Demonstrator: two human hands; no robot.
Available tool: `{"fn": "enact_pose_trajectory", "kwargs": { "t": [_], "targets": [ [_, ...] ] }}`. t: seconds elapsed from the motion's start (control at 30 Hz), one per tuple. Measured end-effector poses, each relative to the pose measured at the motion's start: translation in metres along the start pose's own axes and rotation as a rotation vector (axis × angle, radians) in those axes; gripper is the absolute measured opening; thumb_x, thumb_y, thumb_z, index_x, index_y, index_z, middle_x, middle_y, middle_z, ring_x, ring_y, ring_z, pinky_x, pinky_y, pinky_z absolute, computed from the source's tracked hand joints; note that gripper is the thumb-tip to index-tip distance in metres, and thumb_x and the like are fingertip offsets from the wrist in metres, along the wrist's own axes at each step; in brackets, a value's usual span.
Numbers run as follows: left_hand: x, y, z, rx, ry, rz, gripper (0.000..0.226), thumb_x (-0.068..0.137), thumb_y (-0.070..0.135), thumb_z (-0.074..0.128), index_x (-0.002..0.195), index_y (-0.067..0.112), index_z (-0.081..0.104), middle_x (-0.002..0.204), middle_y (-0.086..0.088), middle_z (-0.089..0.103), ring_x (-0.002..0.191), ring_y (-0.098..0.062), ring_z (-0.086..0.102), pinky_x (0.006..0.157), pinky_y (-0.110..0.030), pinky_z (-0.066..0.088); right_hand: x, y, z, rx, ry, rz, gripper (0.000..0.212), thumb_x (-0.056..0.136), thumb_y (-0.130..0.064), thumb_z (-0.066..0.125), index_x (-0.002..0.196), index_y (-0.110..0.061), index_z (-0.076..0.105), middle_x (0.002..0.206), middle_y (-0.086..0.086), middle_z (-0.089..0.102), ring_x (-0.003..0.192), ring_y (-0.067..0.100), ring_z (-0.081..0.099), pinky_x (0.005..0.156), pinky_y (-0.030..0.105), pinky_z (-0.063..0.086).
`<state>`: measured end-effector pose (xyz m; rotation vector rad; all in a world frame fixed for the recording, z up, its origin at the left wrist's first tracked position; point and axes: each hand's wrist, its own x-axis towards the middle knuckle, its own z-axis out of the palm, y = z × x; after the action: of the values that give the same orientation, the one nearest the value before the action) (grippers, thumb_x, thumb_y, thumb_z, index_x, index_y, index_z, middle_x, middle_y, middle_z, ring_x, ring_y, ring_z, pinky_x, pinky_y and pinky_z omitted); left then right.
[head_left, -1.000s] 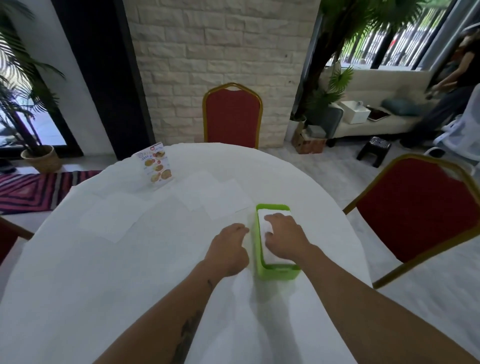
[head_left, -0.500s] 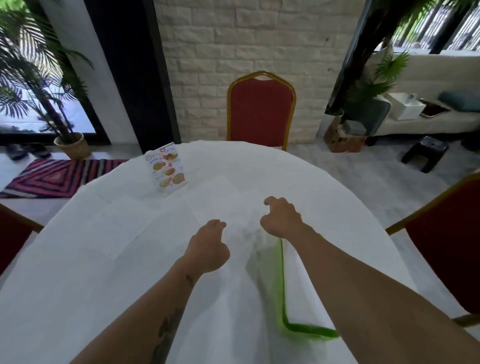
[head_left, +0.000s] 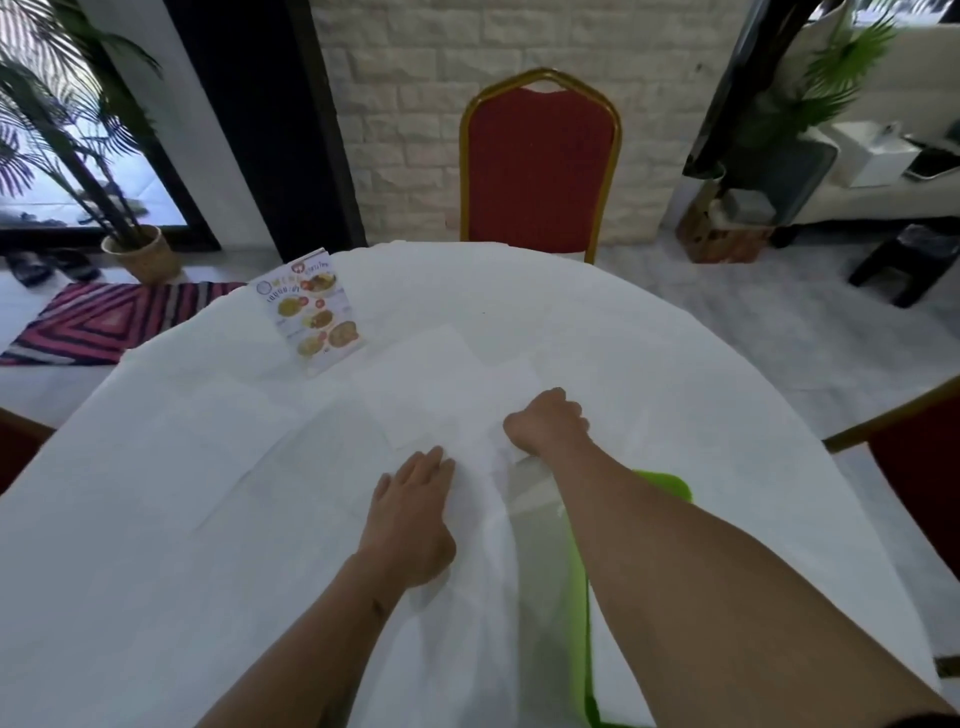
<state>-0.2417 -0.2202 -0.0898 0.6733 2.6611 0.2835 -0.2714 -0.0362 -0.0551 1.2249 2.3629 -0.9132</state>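
right hand (head_left: 545, 423) is pinching a white tissue sheet (head_left: 532, 488); left hand (head_left: 413, 512) is lying flat on the tablecloth (head_left: 208, 519). Sheet is trailing from green box (head_left: 579, 613) under right forearm. Probably weightless, limp, tearing easily, so hold by edge.

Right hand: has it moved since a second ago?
Yes. The right hand left the top of the green box and went forward, toward the red chair, gripping a white sheet.
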Motion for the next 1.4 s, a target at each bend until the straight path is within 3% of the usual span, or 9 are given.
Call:
{"fn": "enact_pose_trajectory", "kwargs": {
  "t": [0.23,0.43,0.53,0.7,0.83,0.93,1.03,1.13,1.4],
  "targets": [
    [-0.002,-0.007,0.0,-0.047,0.058,0.028,0.083,0.08,-0.002,0.042,0.154,0.02,0.011,0.163,0.003,0.004,0.15,-0.016,0.001,0.123,-0.039,0.006,-0.007,-0.006,0.005,0.221,0.069,-0.123,0.057,0.076,-0.018,0.054,0.132,-0.014,0.04,0.12,0.005,0.06,0.11,0.03,0.059,0.101,0.046,0.044],
    [-0.012,-0.02,-0.002,-0.249,0.173,-0.057,0.076,0.085,-0.001,0.042,0.153,0.018,0.016,0.162,0.002,0.01,0.148,-0.016,0.01,0.12,-0.029,0.013,-0.034,-0.009,0.011,-0.205,-0.029,-0.521,0.059,0.076,-0.019,0.058,0.134,-0.024,0.047,0.13,0.006,0.046,0.123,0.029,0.045,0.102,0.042,0.039],
    [-0.011,-0.023,-0.005,-0.278,0.173,-0.06,0.077,0.083,-0.001,0.044,0.153,0.017,0.018,0.162,0.002,0.012,0.147,-0.017,0.015,0.12,-0.032,0.02,-0.036,-0.006,0.023,-0.216,-0.252,-0.434,0.062,0.078,-0.038,0.065,0.137,-0.027,0.046,0.137,0.006,0.03,0.131,0.028,0.03,0.1,0.04,0.037],
    [-0.01,-0.023,-0.008,-0.234,0.132,-0.041,0.082,0.081,0.0,0.046,0.154,0.019,0.012,0.162,0.003,0.008,0.148,-0.017,0.01,0.12,-0.033,0.017,-0.032,0.0,0.037,-0.104,-0.007,-0.296,0.059,0.08,-0.03,0.054,0.135,-0.015,0.038,0.136,0.011,0.032,0.127,0.032,0.032,0.098,0.042,0.041],
    [-0.008,-0.022,-0.004,-0.07,0.091,0.053,0.079,0.084,0.002,0.044,0.154,0.015,0.01,0.163,0.0,0.006,0.149,-0.021,0.003,0.119,-0.031,0.013,-0.029,0.0,0.042,0.089,-0.047,-0.228,0.054,0.078,-0.026,0.052,0.129,-0.008,0.042,0.128,0.01,0.045,0.121,0.033,0.043,0.091,0.038,0.043],
    [-0.006,-0.02,0.0,0.013,0.045,0.057,0.075,0.086,0.003,0.04,0.154,0.014,0.009,0.163,-0.001,0.002,0.149,-0.025,-0.001,0.12,-0.034,0.012,-0.027,-0.007,0.042,0.242,-0.099,-0.187,0.047,0.066,-0.029,0.049,0.109,-0.01,0.051,0.101,0.003,0.056,0.096,0.028,0.057,0.078,0.037,0.049],
    [-0.006,-0.022,-0.002,0.023,0.018,0.061,0.076,0.086,0.002,0.041,0.154,0.015,0.009,0.163,0.0,0.0,0.149,-0.025,-0.002,0.12,-0.035,0.013,-0.029,-0.01,0.043,0.297,-0.116,-0.186,0.005,0.071,-0.019,0.051,0.071,-0.016,0.047,0.069,-0.003,0.048,0.061,0.019,0.047,0.057,0.031,0.038],
    [-0.007,-0.024,-0.005,0.015,-0.007,0.068,0.079,0.084,0.002,0.041,0.154,0.016,0.008,0.163,0.001,-0.001,0.149,-0.024,-0.004,0.12,-0.034,0.011,-0.032,-0.009,0.042,0.383,-0.102,-0.218,0.028,0.07,-0.007,0.048,0.061,-0.021,0.025,0.061,-0.003,0.029,0.058,0.019,0.027,0.053,0.03,0.022],
    [-0.027,-0.018,-0.008,-0.196,0.037,0.019,0.079,0.082,-0.001,0.04,0.154,0.014,0.011,0.163,-0.001,0.007,0.149,-0.017,0.004,0.12,-0.028,0.008,-0.053,0.007,0.031,0.384,0.001,-0.355,0.026,0.07,-0.005,0.05,0.062,-0.018,0.029,0.063,0.003,0.03,0.062,0.02,0.028,0.057,0.035,0.023]
  ]
}}
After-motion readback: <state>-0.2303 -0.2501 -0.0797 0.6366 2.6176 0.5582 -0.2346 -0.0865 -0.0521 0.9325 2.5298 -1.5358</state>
